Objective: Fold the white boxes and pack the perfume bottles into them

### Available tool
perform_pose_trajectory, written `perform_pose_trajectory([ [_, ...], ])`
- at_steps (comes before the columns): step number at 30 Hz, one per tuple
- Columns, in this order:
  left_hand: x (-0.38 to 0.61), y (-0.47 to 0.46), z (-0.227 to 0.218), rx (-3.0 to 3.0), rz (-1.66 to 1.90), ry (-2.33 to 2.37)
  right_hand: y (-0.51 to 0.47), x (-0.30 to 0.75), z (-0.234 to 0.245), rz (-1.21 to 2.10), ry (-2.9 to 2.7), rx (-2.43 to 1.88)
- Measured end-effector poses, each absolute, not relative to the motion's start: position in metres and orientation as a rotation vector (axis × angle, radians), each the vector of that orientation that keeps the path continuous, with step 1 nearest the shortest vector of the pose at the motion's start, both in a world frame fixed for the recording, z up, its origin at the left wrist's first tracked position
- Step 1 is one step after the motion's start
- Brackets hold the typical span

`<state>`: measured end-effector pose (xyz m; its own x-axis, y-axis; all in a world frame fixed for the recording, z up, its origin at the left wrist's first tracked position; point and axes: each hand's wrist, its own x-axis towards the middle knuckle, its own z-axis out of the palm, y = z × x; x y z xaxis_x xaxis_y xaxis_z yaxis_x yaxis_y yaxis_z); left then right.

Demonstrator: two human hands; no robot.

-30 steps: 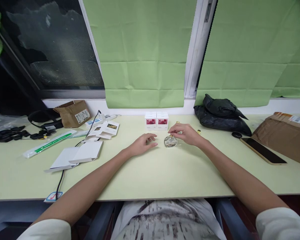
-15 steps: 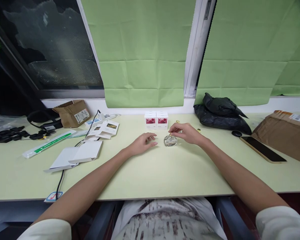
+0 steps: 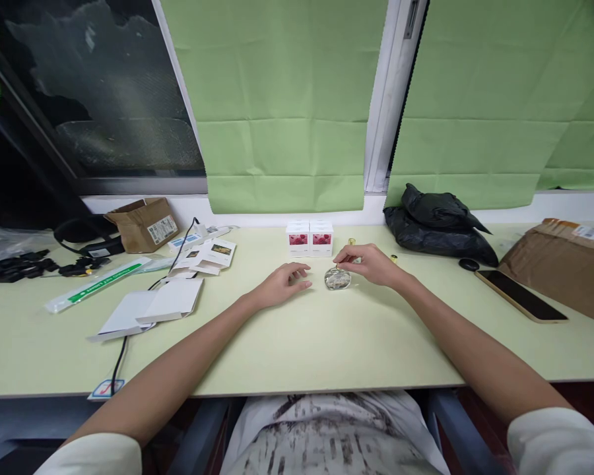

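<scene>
— Green blinds [image 3: 282, 99] hang behind a pale desk [image 3: 297, 343] that runs under the window. Which step do you make it?

— Work at the top of the bottle [image 3: 337, 280], as I judge it. It's a small round glass one, standing on the desk just in front of two white boxes [image 3: 309, 239]. The right hand [image 3: 371, 264] has its thumb and forefinger pinched together on the little gold top, and the other fingers are curled loosely above.

— And the left hand [image 3: 280, 285]?

— It lies palm down on the desk just left of the bottle, near it but not touching. The fingers are slack and slightly spread, and it holds nothing.

— So the bottle sits between the two hands?

— Yes. It is below the right fingertips and a little to their left, and closer to the right hand than to the left.

— What does the next move call for?

— A light, steady pinch, I'd say. The bottle is round, nothing braces its body, and a sideways pull at the top could tip or roll it. The left hand is close enough to steady it.

— Anything loose nearby?

— A small gold cap [image 3: 351, 242] stands beside the boxes, and a phone [image 3: 521, 297] lies well off to the right.
</scene>
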<state>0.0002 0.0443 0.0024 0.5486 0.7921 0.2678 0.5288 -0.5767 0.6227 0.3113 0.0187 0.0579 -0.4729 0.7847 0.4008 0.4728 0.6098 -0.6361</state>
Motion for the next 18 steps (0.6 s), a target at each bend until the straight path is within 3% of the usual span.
perform_pose_trajectory([
  [18, 0.001, 0.042, 0.004, 2.320, 0.738, 1.063, 0.031, 0.311, 0.052, 0.721, -2.113, -0.955],
])
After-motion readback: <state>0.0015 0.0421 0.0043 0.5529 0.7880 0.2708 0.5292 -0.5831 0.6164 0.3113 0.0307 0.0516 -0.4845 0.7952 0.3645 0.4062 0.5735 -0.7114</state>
